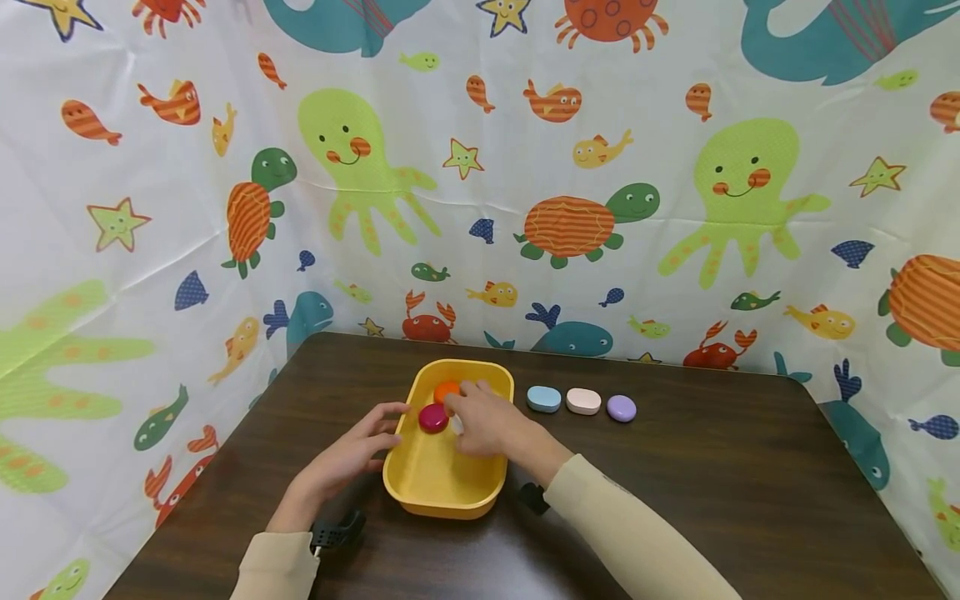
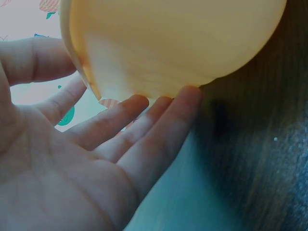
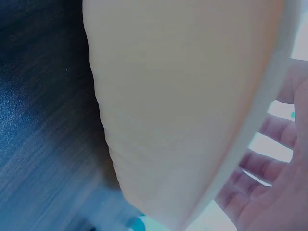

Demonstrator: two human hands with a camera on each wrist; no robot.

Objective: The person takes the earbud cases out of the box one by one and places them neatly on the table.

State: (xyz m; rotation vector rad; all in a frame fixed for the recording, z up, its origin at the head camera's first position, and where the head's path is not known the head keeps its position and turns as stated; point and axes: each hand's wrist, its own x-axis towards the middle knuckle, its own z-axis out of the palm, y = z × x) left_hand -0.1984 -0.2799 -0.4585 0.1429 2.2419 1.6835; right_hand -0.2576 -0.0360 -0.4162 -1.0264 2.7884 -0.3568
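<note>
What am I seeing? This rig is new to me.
No machine: a person works bare-handed. The widest picture is taken from the head, the others from the left and right wrists. On the dark wood-grained table sits a yellow, plastic-looking, round-cornered tray holding a magenta disc and a rounded orange piece. To its right lie a light-blue oval, a pale-pink oval and a purple disc. The left hand touches the tray's side; the right hand reaches inside. A small white piece shows beside that hand; whether it's gripped is unclear.
</note>
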